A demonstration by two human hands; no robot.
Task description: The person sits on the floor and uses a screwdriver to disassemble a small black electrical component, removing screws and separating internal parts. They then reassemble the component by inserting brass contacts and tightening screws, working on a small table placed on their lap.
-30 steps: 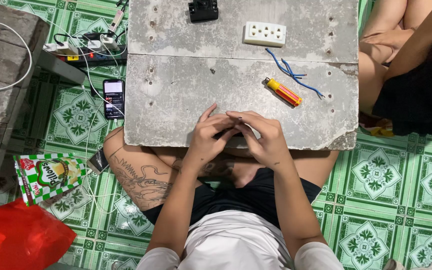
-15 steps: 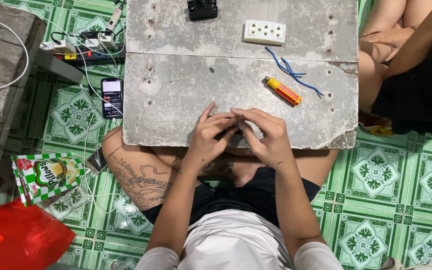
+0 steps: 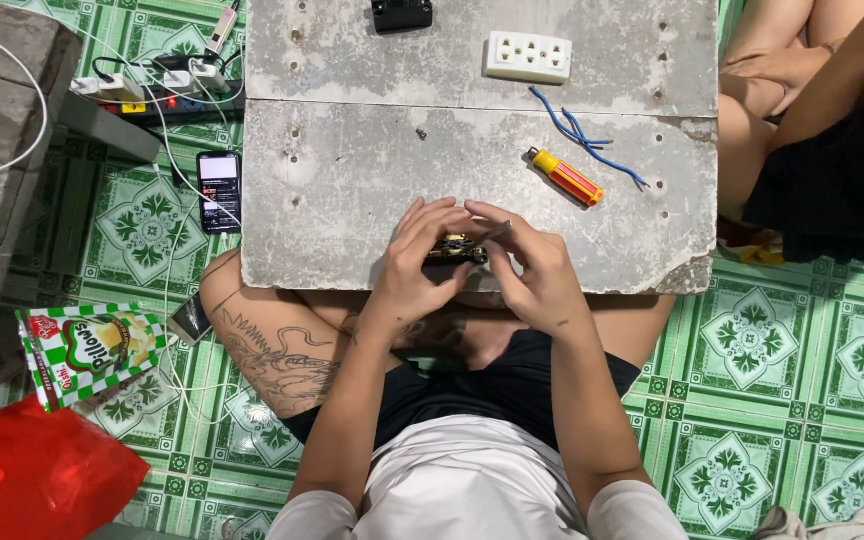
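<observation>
Both hands pinch a small dark part point(image 3: 455, 250) between them: left hand point(image 3: 414, 262) cradles it, right hand point(image 3: 534, 268) grips perhaps a thin tool. Light, rigid, fiddly; best held by its edges.

Bright, even light — sharp, soft shadows

Green patterned floor tiles point(image 3: 832, 360), grey slab point(image 3: 352, 200), yellow-red screwdriver point(image 3: 564, 176), blue wire point(image 3: 577, 130)

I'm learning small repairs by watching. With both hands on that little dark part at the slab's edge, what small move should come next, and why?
Probably keep the left hand steadying the small dark part while the right hand works its thin tool in, since both already pinch it.
</observation>
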